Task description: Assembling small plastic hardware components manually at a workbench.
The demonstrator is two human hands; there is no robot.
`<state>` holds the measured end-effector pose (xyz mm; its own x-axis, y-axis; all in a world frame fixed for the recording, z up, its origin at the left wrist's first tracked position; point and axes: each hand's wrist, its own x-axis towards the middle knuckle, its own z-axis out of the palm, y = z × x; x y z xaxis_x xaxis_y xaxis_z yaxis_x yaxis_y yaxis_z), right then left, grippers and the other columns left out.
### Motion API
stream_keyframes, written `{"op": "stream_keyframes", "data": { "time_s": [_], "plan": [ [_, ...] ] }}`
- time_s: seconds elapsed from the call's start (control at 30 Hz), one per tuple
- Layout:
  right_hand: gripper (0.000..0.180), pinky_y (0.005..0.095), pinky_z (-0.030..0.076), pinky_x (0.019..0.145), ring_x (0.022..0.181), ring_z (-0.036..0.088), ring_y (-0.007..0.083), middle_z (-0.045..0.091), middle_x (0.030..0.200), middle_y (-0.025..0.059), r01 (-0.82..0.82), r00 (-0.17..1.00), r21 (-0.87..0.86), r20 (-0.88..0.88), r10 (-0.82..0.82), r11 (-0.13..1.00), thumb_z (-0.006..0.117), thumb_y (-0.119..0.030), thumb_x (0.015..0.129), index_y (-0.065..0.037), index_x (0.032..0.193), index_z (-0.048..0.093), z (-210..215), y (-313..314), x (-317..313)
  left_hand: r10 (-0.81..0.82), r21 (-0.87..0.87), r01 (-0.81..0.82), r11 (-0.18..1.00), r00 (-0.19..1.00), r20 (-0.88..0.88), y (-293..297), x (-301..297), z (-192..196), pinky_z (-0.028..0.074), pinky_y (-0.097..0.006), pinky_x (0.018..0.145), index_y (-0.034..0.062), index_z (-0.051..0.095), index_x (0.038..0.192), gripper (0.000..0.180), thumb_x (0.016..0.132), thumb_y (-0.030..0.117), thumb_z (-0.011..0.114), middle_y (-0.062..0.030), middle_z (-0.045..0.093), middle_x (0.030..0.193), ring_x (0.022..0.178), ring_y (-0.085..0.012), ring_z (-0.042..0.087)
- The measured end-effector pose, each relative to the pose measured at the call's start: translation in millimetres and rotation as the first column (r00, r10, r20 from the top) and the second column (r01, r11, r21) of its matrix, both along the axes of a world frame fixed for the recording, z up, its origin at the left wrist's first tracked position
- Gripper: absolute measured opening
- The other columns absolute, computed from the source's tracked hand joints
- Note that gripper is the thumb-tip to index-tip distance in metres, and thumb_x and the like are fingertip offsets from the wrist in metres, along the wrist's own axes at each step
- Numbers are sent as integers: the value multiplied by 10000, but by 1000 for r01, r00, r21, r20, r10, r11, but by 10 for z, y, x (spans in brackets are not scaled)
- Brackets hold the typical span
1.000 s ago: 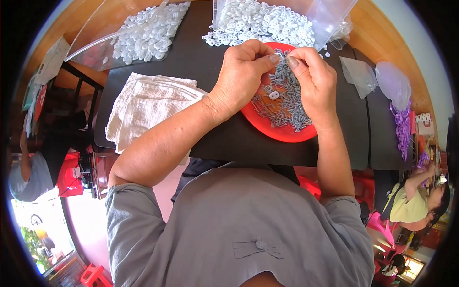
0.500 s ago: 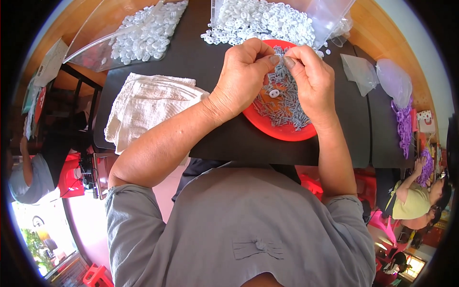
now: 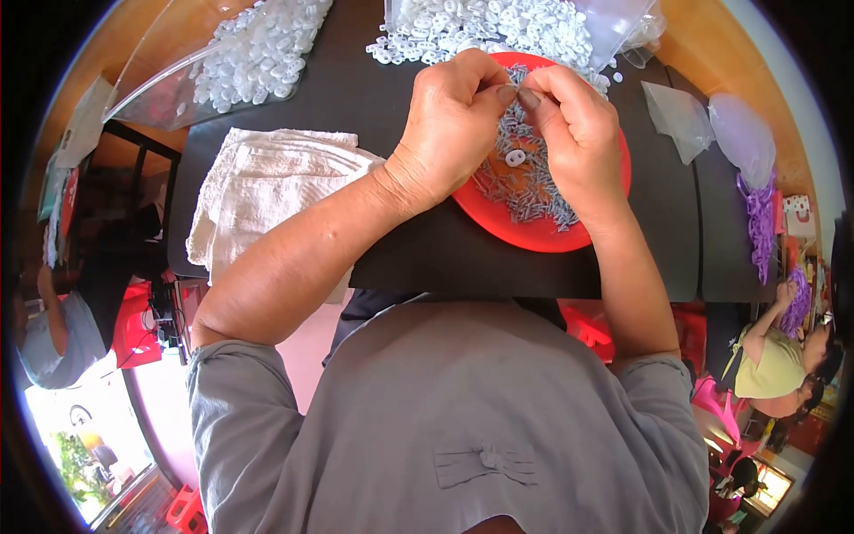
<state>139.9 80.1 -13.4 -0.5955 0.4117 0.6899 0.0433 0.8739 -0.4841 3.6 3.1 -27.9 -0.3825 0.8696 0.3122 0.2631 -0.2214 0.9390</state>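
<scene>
Above a round red plate (image 3: 534, 242), my left hand (image 3: 449, 125) and my right hand (image 3: 580, 138) meet with their fingertips almost touching. Both are closed in a pinch of thumb and finger. Whatever they pinch is too small and too covered to make out. Many short grey pins (image 3: 538, 203) lie spread over the plate. Among them rests one white oval piece (image 3: 516, 157) with two holes. Just beyond the plate is a heap of similar white pieces (image 3: 498, 31), partly in clear plastic.
A folded cream cloth (image 3: 267, 182) lies left of my left forearm. Behind it sits a clear bag of white pieces (image 3: 258, 67). Right of the plate are a clear plastic bag (image 3: 678, 120) and a purple chain-like strand (image 3: 759, 227). Another person (image 3: 769, 360) sits at the right.
The whole view has shifted slightly, so the table and plate sit a little higher. My hands keep their pinch over the plate, fingertips slightly closer together.
</scene>
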Motion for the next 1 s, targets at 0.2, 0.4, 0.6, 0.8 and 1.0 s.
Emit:
{"op": "stream_keyframes", "data": {
  "time_s": [0.2, 0.4, 0.6, 0.8, 1.0],
  "plan": [
    [66, 223, 447, 622, 709, 528, 58, 602, 783, -1, -6, 1000, -337, -16, 0, 941, 564, -40, 933, 1, 952, 612, -3, 11, 40, -58, -112, 103, 988, 936, 347, -10, 12, 85, 396, -224, 435, -4, 607, 898, 130, 926, 123, 610, -17, 563, 680, 532, -78, 512],
    [68, 241, 458, 649, 729, 556, 83, 617, 800, 16, 46, 998, -213, 50, -36, 976, 572, -23, 922, 7, 974, 604, 13, 6, 51, -72, -116, 127, 985, 915, 398, -16, -16, 102, 418, -224, 428, -16, 608, 904, 136, 918, 120, 608, -28, 582, 703, 531, -82, 533],
    [58, 288, 473, 671, 714, 588, 172, 625, 809, 82, 90, 995, 6, 44, -91, 996, 577, 9, 897, 9, 955, 577, 0, 25, 48, -94, -123, 151, 981, 921, 378, -22, -18, 125, 440, -216, 424, -23, 608, 903, 129, 909, 106, 609, -32, 587, 709, 536, -72, 541],
    [104, 306, 479, 654, 715, 602, 229, 609, 815, 112, 90, 993, 96, 66, -96, 991, 557, 57, 867, 0, 953, 560, -36, -9, 34, -66, -129, 105, 986, 960, 274, -11, -23, 68, 451, -246, 467, -26, 616, 882, 111, 885, 84, 633, -42, 595, 680, 547, -85, 542],
    [141, 343, 493, 661, 735, 620, 283, 621, 851, 135, 113, 990, 155, 66, -125, 981, 536, 83, 845, -2, 956, 552, -71, -45, -13, 8, -70, -6, 998, 999, 34, 20, -5, -39, 397, -213, 444, 8, 613, 876, 74, 917, 69, 609, 3, 568, 686, 545, -55, 497]
  ]
}}
